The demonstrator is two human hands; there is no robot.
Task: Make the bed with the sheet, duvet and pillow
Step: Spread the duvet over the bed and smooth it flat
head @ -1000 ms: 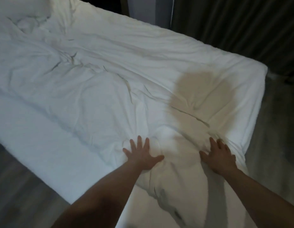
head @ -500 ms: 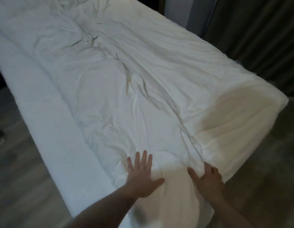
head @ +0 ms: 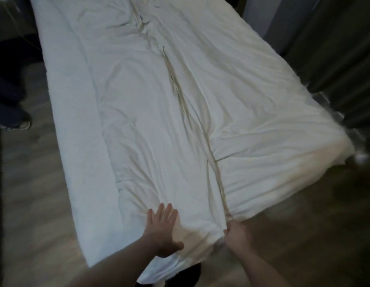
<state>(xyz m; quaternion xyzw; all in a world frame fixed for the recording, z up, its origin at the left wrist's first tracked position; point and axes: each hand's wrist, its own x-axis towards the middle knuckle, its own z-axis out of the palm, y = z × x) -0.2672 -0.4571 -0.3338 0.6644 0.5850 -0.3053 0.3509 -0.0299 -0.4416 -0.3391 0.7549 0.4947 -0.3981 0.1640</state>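
A white duvet [head: 151, 112] covers the bed, wrinkled, with a long taut crease running from the middle down to its near edge. My left hand [head: 162, 228] lies flat with fingers spread on the duvet at the near corner. My right hand [head: 237, 235] grips the duvet's near edge where the crease ends. Along the left side a strip of white sheet-covered mattress [head: 76, 141] shows uncovered. No pillow is in view.
Wooden floor [head: 30, 193] surrounds the bed's near end. A dark curtain [head: 346, 48] hangs close to the bed's right side. Another person's leg and shoe [head: 16, 121] stand at the left edge.
My right hand has slid off the top of the duvet to its near edge and taken hold of the fabric, pulling a long crease taut. The view has swung toward the foot of the bed.
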